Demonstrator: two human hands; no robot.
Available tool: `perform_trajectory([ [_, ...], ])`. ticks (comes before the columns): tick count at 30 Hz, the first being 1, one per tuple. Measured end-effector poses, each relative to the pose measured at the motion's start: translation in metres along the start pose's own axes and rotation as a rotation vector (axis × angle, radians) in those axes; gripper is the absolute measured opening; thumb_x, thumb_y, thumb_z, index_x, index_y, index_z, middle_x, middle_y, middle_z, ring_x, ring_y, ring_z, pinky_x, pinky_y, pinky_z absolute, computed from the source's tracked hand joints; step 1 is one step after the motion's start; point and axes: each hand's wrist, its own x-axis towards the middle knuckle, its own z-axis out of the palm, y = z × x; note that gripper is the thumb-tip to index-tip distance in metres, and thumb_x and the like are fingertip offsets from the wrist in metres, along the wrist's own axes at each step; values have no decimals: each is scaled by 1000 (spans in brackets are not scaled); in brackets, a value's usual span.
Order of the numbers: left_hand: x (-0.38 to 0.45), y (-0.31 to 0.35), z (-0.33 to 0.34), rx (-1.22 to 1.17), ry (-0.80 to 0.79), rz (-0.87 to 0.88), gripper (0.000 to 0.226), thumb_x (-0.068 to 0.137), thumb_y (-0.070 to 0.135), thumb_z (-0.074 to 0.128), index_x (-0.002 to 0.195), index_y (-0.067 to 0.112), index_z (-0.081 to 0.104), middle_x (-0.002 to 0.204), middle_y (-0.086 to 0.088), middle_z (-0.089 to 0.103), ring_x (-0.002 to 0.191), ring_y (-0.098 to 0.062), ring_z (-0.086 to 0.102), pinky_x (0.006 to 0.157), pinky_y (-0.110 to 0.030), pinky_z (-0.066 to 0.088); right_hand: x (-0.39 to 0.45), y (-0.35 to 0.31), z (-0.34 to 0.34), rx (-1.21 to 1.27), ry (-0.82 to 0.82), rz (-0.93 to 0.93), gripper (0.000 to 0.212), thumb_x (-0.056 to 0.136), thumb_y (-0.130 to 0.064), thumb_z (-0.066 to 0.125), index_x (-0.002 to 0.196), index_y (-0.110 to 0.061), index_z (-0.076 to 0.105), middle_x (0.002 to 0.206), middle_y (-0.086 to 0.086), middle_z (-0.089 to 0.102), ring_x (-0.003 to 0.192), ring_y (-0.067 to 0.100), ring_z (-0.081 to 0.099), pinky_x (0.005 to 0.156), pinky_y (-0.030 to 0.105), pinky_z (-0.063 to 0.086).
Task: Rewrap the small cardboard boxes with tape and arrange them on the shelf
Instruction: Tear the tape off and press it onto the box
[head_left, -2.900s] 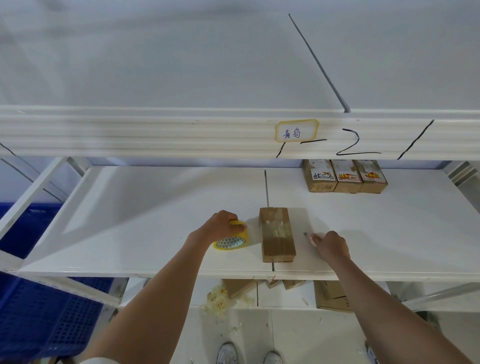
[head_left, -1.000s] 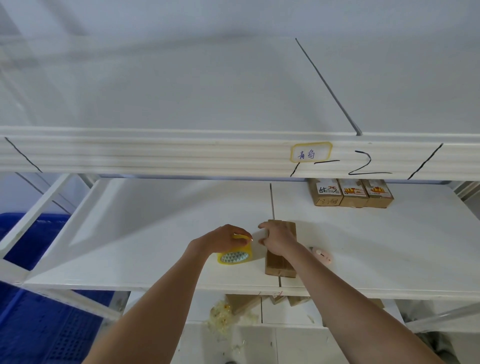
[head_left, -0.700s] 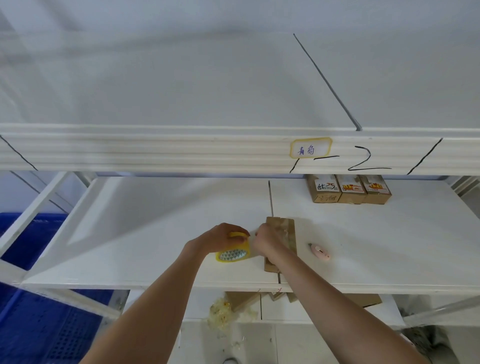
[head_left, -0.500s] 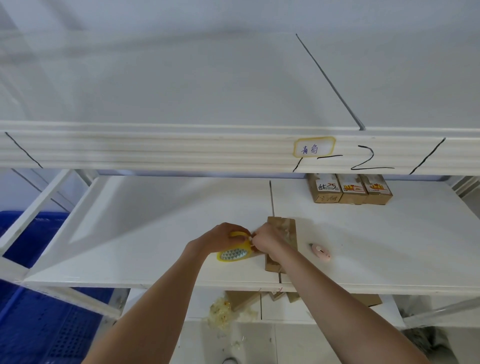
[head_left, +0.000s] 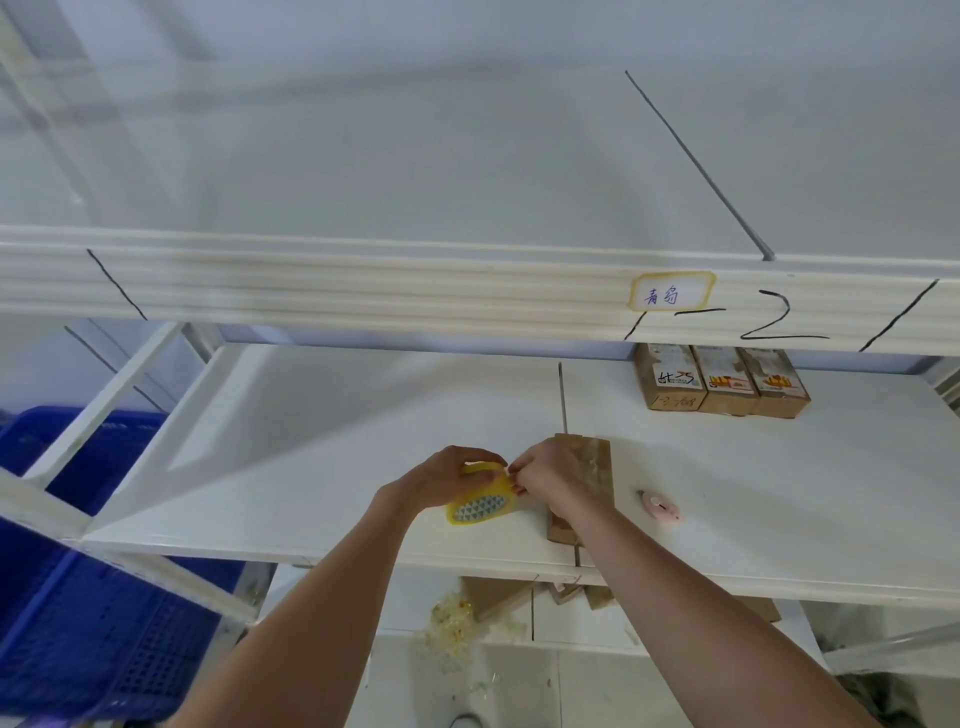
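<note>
On the white shelf my left hand grips a yellow tape roll held on edge. My right hand pinches at the roll's right rim, where the tape end is; the tape itself is too thin to make out. Under my right hand and wrist lies a small brown cardboard box, long side pointing away from me, with clear tape on its top. Three labelled cardboard boxes stand side by side at the back right of the shelf.
A small pink cutter lies on the shelf right of the box. Blue crates stand at the lower left beyond the shelf frame. Below the shelf are more cardboard boxes and a heap of torn tape scraps.
My right hand left the pink cutter on the shelf and moved left over the box to the tape roll. Over the last second it has stayed at the roll's rim, picking at it.
</note>
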Motion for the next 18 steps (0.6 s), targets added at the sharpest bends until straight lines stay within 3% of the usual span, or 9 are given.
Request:
perform_trajectory([
  [8,-9,-8,2,-31,58,-4,27,102,35,54,124,39,68,128,6,66,111,-18,65,95,-34,56,-5,-9,8,-145,45,-78,12,85,-3,67,93,-6,75,92,8,71,85,22,69,77,33,62],
  [12,-13,-12,3,-25,73,-10,28,102,32,53,125,37,69,127,5,66,111,-18,64,93,-31,55,-6,-17,6,-216,30,-68,23,84,-1,66,106,-4,71,103,10,71,92,23,67,75,31,59],
  [18,-19,-15,7,-45,105,-17,28,101,33,54,125,38,68,128,4,66,113,-20,64,93,-31,53,-19,-32,4,-325,11,-94,15,84,2,63,92,-7,55,95,8,58,91,25,65,47,22,36],
])
